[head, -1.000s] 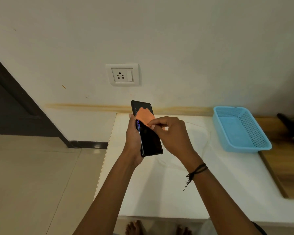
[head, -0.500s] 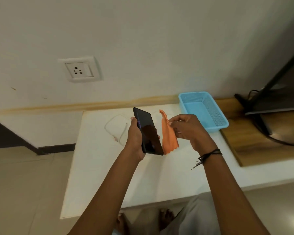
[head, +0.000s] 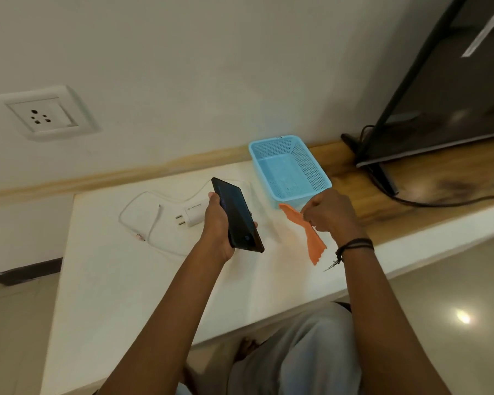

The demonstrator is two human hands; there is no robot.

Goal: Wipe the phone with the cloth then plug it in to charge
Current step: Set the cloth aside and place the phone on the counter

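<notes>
Phone and cloth held apart over the counter (head: 120, 286)

Your left hand (head: 218, 230) grips the phone (head: 236, 214); your right hand (head: 330, 213) pinches the cloth (head: 305, 232), basket (head: 311, 163) at 12 o'clock, bare counter toward its near edge.

Glossy phone (head: 236, 215); perforated plastic basket (head: 311, 169); wood shelf (head: 439, 181).

left hand (head: 217, 226) grips phone (head: 237, 215); right hand (head: 330, 214) pinches orange cloth (head: 305, 232) beside it

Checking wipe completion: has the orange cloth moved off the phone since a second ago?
Yes. The cloth has gone right, off the phone, toward the blue basket.
</notes>
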